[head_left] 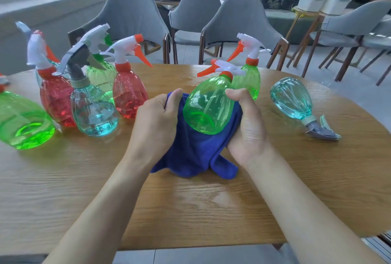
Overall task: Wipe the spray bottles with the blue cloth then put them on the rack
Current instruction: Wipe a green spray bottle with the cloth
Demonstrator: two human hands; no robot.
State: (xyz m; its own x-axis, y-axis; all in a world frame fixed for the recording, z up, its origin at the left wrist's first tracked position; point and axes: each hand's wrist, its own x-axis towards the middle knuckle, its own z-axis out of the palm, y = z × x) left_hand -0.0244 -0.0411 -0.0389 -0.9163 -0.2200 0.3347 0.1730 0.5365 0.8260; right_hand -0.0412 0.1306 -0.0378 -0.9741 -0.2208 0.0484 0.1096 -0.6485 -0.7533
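In the centre of the frame the green spray bottle (208,109) lies tilted, its orange nozzle toward the upper left, cradled on the blue cloth (196,151) between both grips. The left grip (156,119) is clamped on the cloth's left edge, thumb on top; the right grip (247,128) curls under the cloth with its thumb pressed on the bottle's right side. Another green bottle (250,79) stands just behind, and a teal bottle (293,100) lies on its side on the worktop (190,210) at the right.
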